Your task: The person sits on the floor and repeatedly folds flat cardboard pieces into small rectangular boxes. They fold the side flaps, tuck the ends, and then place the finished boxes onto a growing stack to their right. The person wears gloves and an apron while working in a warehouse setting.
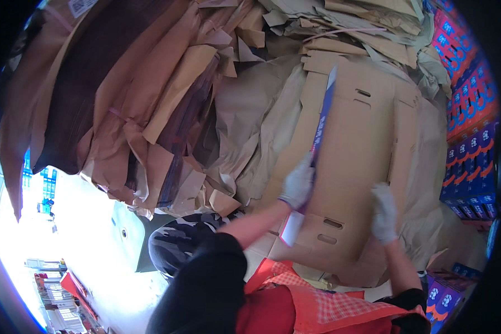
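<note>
Cardboard sheet (353, 167) lay flat near the middle, on a heap of brown paper (245, 117); looked light, stiff, likely floppy across its width, best gripped at the edges. Left hand (298, 183), gloved, fingers closed around a folded blue-edged carton (320, 133) stood on edge upon the sheet. Right hand (384, 214), gloved, pressed on the sheet's near right part, fingers together. Stacked blue and red boxes (470, 145) far right.

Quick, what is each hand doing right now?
Left hand: closed on the edge of a flattened box.
Right hand: flat on the cardboard sheet, gripping nothing that can be seen.
</note>
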`<state>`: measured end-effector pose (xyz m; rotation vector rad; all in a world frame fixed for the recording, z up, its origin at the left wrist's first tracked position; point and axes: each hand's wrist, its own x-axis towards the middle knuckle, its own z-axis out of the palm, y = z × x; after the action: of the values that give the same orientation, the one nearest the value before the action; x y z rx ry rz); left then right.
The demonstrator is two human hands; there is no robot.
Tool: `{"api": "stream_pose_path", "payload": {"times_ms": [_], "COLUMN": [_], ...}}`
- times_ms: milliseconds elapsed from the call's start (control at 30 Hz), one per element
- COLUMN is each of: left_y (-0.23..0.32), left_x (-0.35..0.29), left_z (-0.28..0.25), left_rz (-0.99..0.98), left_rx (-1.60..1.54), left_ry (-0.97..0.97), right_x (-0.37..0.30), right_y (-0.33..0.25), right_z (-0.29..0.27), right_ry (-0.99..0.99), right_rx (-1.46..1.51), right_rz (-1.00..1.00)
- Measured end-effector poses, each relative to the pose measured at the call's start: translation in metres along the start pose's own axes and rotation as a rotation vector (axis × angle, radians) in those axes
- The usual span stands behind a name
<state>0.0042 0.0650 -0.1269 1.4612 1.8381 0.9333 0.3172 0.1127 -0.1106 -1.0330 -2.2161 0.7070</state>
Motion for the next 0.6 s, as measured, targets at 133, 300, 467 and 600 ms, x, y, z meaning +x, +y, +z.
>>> {"api": "stream_pose_path", "payload": {"times_ms": [133,300,467,600], "left_y": [-0.038,0.024,0.082,0.081], "left_x": [-0.007,-0.005,-0.022,-0.098], "left_z": [-0.095,-0.092,-0.076,-0.066], "left_rz": [0.973,0.939,0.615,0.737], "left_rx": [0.711,1.017,0.507,0.52], "left_ry": [-0.439,-0.749,-0.259,-0.296], "right_x": [-0.033,-0.028,-0.01,-0.052], "right_y": [0.011,-0.021,-0.05,-0.092], "right_z": [-0.094,-0.086,-0.092,-0.127], "right_ry": [-0.171,-0.555,0.446,-0.265], "right_rx": [-0.552,-0.419,-0.06,-0.294], "right_rz": [-0.22,-0.498,0.071,-0.279]}}
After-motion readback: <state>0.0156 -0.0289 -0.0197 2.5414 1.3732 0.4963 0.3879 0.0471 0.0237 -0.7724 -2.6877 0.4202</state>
